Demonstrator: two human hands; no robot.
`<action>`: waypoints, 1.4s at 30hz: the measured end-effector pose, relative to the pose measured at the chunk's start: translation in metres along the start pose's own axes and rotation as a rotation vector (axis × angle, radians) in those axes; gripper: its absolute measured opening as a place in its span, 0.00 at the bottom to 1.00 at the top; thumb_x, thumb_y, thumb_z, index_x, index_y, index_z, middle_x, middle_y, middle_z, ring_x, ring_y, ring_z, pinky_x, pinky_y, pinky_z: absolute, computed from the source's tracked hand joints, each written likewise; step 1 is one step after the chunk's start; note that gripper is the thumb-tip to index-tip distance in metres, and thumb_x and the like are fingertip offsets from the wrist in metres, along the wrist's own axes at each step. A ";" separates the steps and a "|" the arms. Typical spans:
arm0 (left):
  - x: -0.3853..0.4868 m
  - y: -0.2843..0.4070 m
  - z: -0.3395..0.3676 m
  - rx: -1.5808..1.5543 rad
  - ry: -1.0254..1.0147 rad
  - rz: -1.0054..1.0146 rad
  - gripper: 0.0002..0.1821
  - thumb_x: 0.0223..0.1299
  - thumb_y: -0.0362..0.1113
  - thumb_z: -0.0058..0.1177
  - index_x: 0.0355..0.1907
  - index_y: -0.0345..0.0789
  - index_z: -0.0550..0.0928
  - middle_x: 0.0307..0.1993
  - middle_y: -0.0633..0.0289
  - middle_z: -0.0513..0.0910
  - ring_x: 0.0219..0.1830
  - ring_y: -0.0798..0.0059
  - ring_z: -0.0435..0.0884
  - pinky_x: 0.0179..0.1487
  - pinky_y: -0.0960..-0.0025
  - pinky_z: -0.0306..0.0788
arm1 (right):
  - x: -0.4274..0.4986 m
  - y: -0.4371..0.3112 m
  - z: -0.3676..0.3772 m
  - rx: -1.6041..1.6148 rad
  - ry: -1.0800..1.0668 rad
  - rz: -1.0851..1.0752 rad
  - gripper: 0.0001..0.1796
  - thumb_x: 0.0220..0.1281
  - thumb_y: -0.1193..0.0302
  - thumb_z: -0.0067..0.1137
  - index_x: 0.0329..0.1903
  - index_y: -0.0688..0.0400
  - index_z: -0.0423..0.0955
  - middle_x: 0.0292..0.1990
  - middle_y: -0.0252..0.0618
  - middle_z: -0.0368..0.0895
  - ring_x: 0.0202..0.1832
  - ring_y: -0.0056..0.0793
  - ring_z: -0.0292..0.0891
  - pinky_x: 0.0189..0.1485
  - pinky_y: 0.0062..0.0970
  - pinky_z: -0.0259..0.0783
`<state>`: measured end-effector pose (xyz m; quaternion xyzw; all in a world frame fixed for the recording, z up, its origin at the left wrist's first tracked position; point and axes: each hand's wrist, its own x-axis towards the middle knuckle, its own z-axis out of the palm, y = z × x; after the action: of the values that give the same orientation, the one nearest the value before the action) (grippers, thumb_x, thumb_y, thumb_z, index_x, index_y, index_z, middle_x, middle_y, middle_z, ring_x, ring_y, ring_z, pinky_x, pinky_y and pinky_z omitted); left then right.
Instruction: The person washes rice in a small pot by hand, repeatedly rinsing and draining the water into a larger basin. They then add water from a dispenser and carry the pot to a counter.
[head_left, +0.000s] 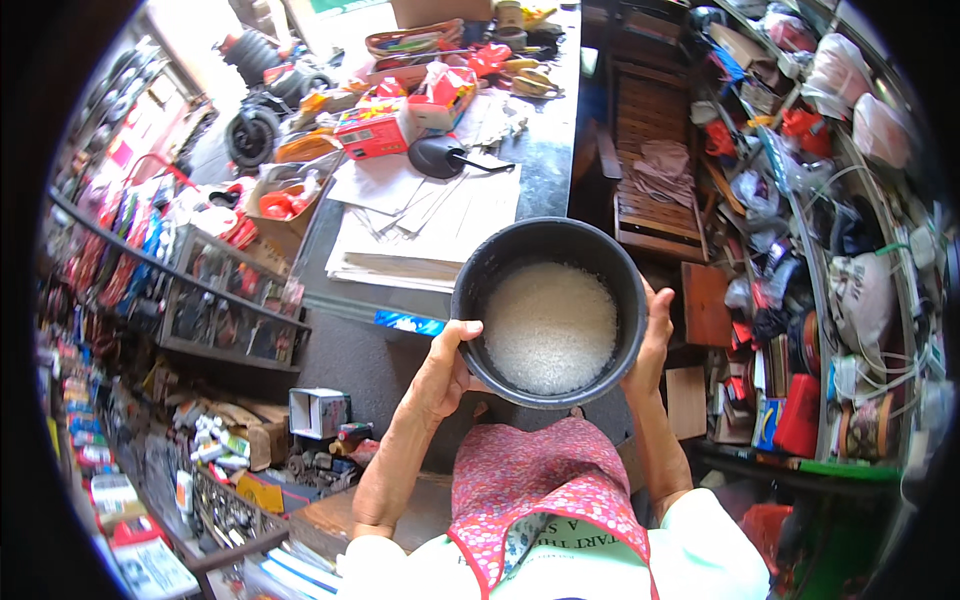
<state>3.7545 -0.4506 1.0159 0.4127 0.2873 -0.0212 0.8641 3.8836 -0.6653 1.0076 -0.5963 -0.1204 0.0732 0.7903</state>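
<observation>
Between my two hands I hold a dark round cooking pot (471, 289), its mouth facing up toward me. White rice grains (553, 330) cover its bottom; whether water is in with them I cannot tell. My left hand (442, 371) grips the lower left side, thumb on the rim. Around the right side curls my right hand (651, 341), its thumb raised along the wall and most fingers hidden underneath. Just beyond the pot, a stack of white papers (405, 247) lies on a glass-topped counter (551, 180).
A black motorcycle mirror (439, 156) rests on the papers, with red cardboard boxes (375, 127) and bananas (532, 79) behind it. At right stand a wooden slatted chair (649, 97) and crowded shelves (806, 217). A glass display case (229, 300) is at left.
</observation>
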 end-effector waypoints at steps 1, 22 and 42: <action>0.006 0.009 -0.006 0.070 -0.041 -0.045 0.36 0.62 0.53 0.54 0.62 0.25 0.70 0.47 0.48 0.84 0.39 0.62 0.88 0.41 0.58 0.87 | -0.006 -0.001 0.008 0.064 0.045 -0.007 0.44 0.78 0.39 0.26 0.69 0.68 0.66 0.61 0.43 0.76 0.63 0.30 0.72 0.67 0.31 0.65; 0.160 0.123 0.003 0.975 -0.429 0.088 0.28 0.56 0.64 0.62 0.31 0.38 0.86 0.26 0.68 0.80 0.28 0.83 0.76 0.32 0.76 0.66 | -0.136 0.032 0.047 -0.659 0.184 -0.393 0.39 0.66 0.54 0.53 0.69 0.73 0.62 0.67 0.62 0.64 0.70 0.54 0.62 0.72 0.42 0.57; 0.114 0.085 -0.052 0.670 -0.799 0.196 0.33 0.74 0.57 0.45 0.63 0.27 0.74 0.52 0.54 0.79 0.55 0.68 0.73 0.62 0.65 0.66 | -0.136 0.100 0.128 -0.044 0.744 -0.373 0.33 0.74 0.57 0.43 0.74 0.61 0.58 0.69 0.40 0.66 0.72 0.34 0.61 0.75 0.37 0.53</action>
<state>3.8481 -0.3345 0.9913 0.6506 -0.1270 -0.1865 0.7251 3.7200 -0.5545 0.9308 -0.5667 0.0658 -0.2942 0.7668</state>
